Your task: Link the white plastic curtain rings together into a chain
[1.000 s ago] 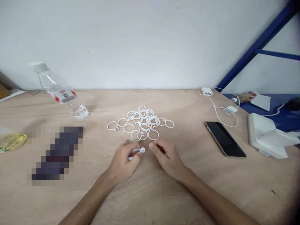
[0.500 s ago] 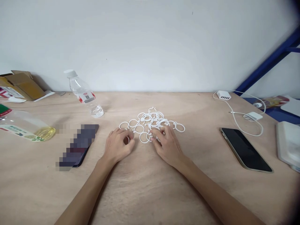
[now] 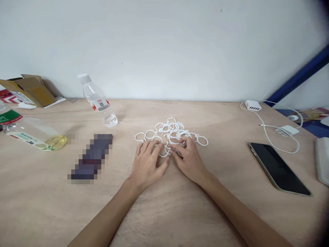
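A heap of white plastic rings (image 3: 171,132) lies in the middle of the wooden table (image 3: 164,206). My left hand (image 3: 149,164) rests at the heap's near edge, fingers stretched out flat towards the rings and touching the nearest ones. My right hand (image 3: 189,157) sits beside it, its fingertips curled into the near rings around one white ring; how firmly it grips is unclear.
A small water bottle (image 3: 99,101) stands at the back left, a bottle of yellow liquid (image 3: 33,135) lies left, a cardboard box (image 3: 28,90) behind it. A blurred dark object (image 3: 91,157) lies left of my hands. A phone (image 3: 279,168) and white chargers with cable (image 3: 269,132) are at the right.
Both hands moved forward from the bare table to the ring heap. The left hand, which pinched a ring a second ago, now lies flat. The view shifted left.
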`<state>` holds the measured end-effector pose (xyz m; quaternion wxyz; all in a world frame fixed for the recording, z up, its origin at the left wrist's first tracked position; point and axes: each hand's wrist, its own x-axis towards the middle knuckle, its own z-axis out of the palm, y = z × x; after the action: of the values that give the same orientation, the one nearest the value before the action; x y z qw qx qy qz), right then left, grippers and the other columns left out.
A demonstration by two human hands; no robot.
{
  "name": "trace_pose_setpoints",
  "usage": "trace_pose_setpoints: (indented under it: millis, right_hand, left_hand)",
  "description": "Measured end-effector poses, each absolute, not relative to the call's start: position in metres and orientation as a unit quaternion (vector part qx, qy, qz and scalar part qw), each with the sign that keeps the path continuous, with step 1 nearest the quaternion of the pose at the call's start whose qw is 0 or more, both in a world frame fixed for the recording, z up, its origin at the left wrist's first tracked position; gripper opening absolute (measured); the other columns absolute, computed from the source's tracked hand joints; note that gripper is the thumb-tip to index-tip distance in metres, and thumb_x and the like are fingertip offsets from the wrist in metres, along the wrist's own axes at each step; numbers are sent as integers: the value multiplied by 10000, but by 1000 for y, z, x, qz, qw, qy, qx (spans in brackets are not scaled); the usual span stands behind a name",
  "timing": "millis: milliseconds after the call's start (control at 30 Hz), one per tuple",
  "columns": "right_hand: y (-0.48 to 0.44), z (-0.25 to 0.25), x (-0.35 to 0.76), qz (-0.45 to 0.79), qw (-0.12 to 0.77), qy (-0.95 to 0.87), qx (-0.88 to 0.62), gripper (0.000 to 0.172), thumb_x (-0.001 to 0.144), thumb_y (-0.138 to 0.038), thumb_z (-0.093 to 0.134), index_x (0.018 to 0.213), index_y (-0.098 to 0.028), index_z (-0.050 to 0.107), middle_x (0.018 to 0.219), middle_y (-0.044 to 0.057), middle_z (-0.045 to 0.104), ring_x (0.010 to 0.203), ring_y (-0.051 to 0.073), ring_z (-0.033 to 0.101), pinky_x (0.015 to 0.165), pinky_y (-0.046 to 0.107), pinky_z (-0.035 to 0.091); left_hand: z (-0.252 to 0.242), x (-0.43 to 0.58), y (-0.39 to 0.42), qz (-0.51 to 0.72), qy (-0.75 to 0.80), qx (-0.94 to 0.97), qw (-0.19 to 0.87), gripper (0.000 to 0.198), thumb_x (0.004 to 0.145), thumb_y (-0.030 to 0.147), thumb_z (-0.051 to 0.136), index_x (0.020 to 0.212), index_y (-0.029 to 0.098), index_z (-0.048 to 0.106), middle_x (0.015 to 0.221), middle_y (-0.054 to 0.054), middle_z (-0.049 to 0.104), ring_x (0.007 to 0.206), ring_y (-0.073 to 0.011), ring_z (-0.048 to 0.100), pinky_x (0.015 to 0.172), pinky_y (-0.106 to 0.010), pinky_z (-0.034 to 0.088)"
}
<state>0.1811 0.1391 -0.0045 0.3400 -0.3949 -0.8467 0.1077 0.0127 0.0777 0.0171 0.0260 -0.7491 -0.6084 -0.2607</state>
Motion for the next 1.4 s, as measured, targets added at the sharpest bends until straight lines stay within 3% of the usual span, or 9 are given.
trace_pose_setpoints:
  millis: [200, 267, 367, 467, 567, 700, 867, 1100, 1400]
  right_hand:
    - [130, 11, 186, 152, 410, -816, -378, 167, 892, -248, 559, 978, -180, 685, 991, 102, 547, 951, 242, 520, 885, 445, 436]
    - [119, 22, 190, 228, 420, -788, -389, 152, 887, -280, 569, 951, -190, 672, 950, 78, 592, 920, 223, 545, 884, 420, 429]
    - [103, 37, 198, 424, 372, -712, -417, 180, 871, -362, 586, 905, -202, 661, 827, 29, 623, 790, 178, 559, 753, 332, 447]
    - [92, 44, 203, 589, 317, -618, -414, 226, 821, -418, 632, 825, -194, 665, 737, 1, 602, 708, 147, 533, 665, 278, 420]
    - [88, 43, 202, 663, 321, -543, -403, 216, 772, -401, 687, 769, -186, 673, 702, -11, 592, 686, 132, 509, 672, 270, 399]
    - [86, 37, 197, 714, 341, -465, -397, 207, 761, -373, 705, 711, -176, 668, 637, -18, 562, 653, 123, 482, 678, 280, 371]
    - [83, 35, 193, 745, 353, -412, -388, 232, 739, -375, 732, 692, -169, 636, 653, -3, 587, 660, 129, 484, 677, 290, 366]
    - [80, 38, 190, 768, 368, -366, -375, 235, 731, -356, 738, 669, -167, 614, 639, -8, 579, 658, 129, 491, 678, 293, 359]
    - [83, 34, 187, 797, 426, -248, -348, 226, 700, -323, 782, 665, -158, 631, 668, -8, 581, 657, 113, 494, 664, 265, 397]
  left_hand:
    - [22, 10, 74, -334, -596, -728, 54, 370, 852, 381, 564, 1171, 193, 556, 1197, -105, 631, 1094, -269, 539, 958, -447, 308]
    - [25, 8, 72, -357, -580, -730, 54, 382, 853, 405, 546, 1167, 188, 553, 1174, -104, 640, 1064, -269, 549, 914, -434, 320]
    - [26, 6, 70, -376, -531, -759, 23, 397, 889, 450, 459, 1156, 171, 552, 1105, -110, 658, 974, -257, 567, 815, -399, 349]
    - [24, 7, 68, -380, -484, -788, -34, 475, 928, 516, 341, 1111, 147, 577, 912, -96, 669, 816, -226, 576, 719, -366, 348]
    - [23, 12, 66, -376, -465, -795, -101, 550, 949, 548, 247, 966, 149, 624, 719, -51, 631, 667, -185, 556, 672, -342, 337]
    - [26, 20, 61, -354, -467, -795, -157, 670, 937, 613, 154, 740, 163, 609, 590, -21, 589, 535, -150, 501, 636, -332, 321]
    - [27, 26, 58, -316, -486, -785, -220, 709, 902, 684, 115, 547, 191, 481, 479, 9, 474, 476, -134, 422, 584, -309, 325]
    - [26, 30, 57, -287, -506, -766, -274, 652, 919, 632, 189, 656, 180, 579, 544, -11, 529, 547, -161, 458, 588, -307, 352]
    - [24, 30, 59, -254, -538, -763, -253, 630, 892, 671, 211, 696, 180, 554, 589, -12, 563, 582, -173, 489, 639, -327, 363]
